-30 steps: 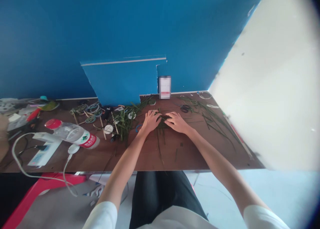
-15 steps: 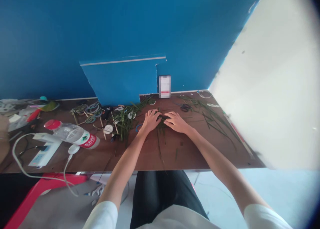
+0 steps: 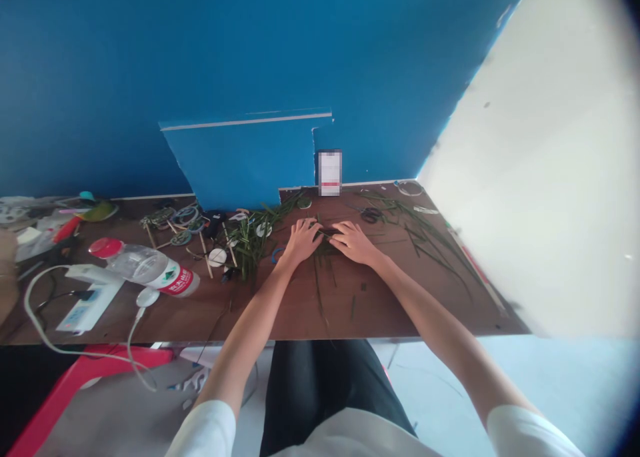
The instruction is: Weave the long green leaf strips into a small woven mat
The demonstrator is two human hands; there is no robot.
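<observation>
My left hand [image 3: 302,240] and my right hand [image 3: 353,242] rest close together on the brown table [image 3: 300,310], near its middle. Between them lies a small dark green woven piece of leaf strips [image 3: 326,245], with loose strip ends trailing toward me. Both hands have their fingers curled down onto this piece and pinch it from either side. The fingertips partly hide the piece.
A pile of green leaf strips [image 3: 250,240] lies left of my hands, more strips [image 3: 425,234] and scissors [image 3: 369,214] to the right. A water bottle [image 3: 145,267], a white power strip [image 3: 85,304] with cable, small round woven pieces [image 3: 185,217] and a phone [image 3: 330,172] against the blue wall.
Both hands stay on the woven piece; the fingers shift only slightly. The view has barely moved.
</observation>
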